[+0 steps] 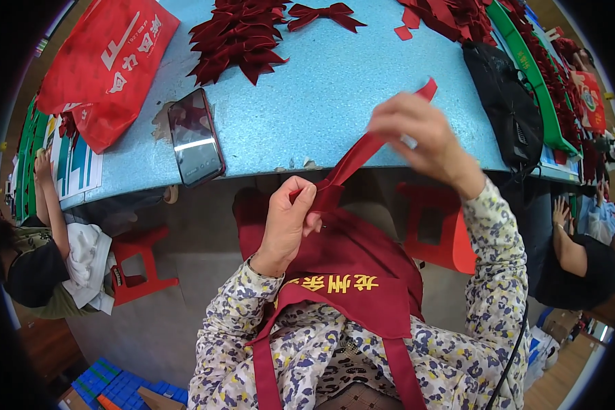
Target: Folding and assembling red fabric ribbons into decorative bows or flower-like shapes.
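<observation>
Between my hands runs a dark red ribbon (357,156), slanting from above my lap up over the table's near edge. My left hand (288,217) is closed, thumb against fingers, pinching the ribbon's lower part. My right hand (420,131), a little blurred, is curled around the upper part, and the ribbon's end sticks out beyond its fingers. A pile of finished dark red velvet bows (238,37) lies on the table ahead, with a single bow (326,15) to its right. More red ribbon pieces (451,19) are heaped at the far right.
On the blue table (266,123) a phone (196,137) lies near the left edge, beside a red bag (109,72). A black bag (506,102) and a long green tray (536,82) line the right side. Red stools (140,263) and other people sit at both sides.
</observation>
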{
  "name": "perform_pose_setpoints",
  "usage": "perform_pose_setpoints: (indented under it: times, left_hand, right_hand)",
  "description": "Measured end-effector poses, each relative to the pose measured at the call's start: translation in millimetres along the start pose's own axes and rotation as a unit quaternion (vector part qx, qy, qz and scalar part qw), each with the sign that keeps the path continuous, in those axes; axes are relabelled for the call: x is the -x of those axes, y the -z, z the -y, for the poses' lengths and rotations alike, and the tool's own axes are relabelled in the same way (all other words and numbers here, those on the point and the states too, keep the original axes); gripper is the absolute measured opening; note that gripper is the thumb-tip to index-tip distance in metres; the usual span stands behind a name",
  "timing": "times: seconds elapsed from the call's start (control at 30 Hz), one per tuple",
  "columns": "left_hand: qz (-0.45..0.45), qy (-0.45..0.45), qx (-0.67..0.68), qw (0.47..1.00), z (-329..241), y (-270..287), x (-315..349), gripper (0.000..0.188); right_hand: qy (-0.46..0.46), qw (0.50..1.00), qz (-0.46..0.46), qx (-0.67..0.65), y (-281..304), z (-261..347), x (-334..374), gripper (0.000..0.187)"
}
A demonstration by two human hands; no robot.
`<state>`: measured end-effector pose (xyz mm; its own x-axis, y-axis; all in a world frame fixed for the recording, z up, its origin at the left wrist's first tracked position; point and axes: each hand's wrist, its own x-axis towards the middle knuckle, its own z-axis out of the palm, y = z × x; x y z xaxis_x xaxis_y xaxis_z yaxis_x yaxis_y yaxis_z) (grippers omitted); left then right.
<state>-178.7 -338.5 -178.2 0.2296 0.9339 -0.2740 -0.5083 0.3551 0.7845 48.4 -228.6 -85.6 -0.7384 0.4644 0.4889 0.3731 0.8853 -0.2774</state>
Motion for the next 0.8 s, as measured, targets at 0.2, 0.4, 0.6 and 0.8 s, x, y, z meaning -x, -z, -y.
perform_pose_setpoints:
  times: [0.2, 0.4, 0.6, 0.8]
  left_hand:
    - [-0.002, -0.022, 0.006, 1.000, -0.7, -0.2, -0.5, 0.016]
    - [-0.025, -0.005, -0.007, 1.000, -12.9, -7.6, 2.9, 0.017]
    - [-0.054, -0.015, -0.014, 0.998, -20.4, -11.4, 2.5, 0.016]
    - [-0.041, -0.073, -0.016, 0.996, -16.1, -18.7, -6.6, 0.015]
  right_hand:
    - [0.061, 0.996, 0.064, -0.023, -33.1, 14.2, -3.3, 0.021]
    - [0.064, 0.996, 0.052, -0.024, -37.3, 7.3, -7.0, 0.020]
    - [0.079, 0.995, 0.053, -0.004, -35.0, -2.5, -15.0, 0.018]
    - [0.097, 0.994, 0.050, 0.011, -29.9, -24.2, -12.5, 0.016]
